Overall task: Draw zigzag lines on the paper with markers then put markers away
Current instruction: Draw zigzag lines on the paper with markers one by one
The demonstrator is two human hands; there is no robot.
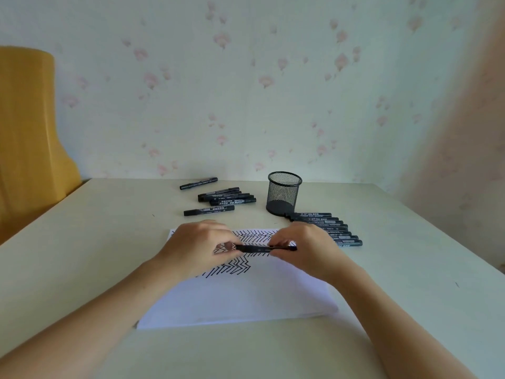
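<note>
A black marker (262, 248) was found held level above the paper (235, 299), gripped at both ends. The left hand (198, 248) was pinched on its left end, the fingers closed on it; the right hand (303, 248) was clamped on the right portion. Whether the cap was being pulled off or pressed on could not be determined.

Several rows of zigzag lines (254, 236) were observed across the upper part of the paper, with a further short row lower down. The lower half of the sheet was left blank. Drawing was judged to be partly complete.

A mesh pen holder (284, 194) was noted standing behind the paper; no markers were seen projecting from it. A loose group of markers (225, 198) was recorded lying to its left, and a tidy row of markers (328, 228) beside its base, to the right of the paper. The putting away was judged not yet begun.
</note>
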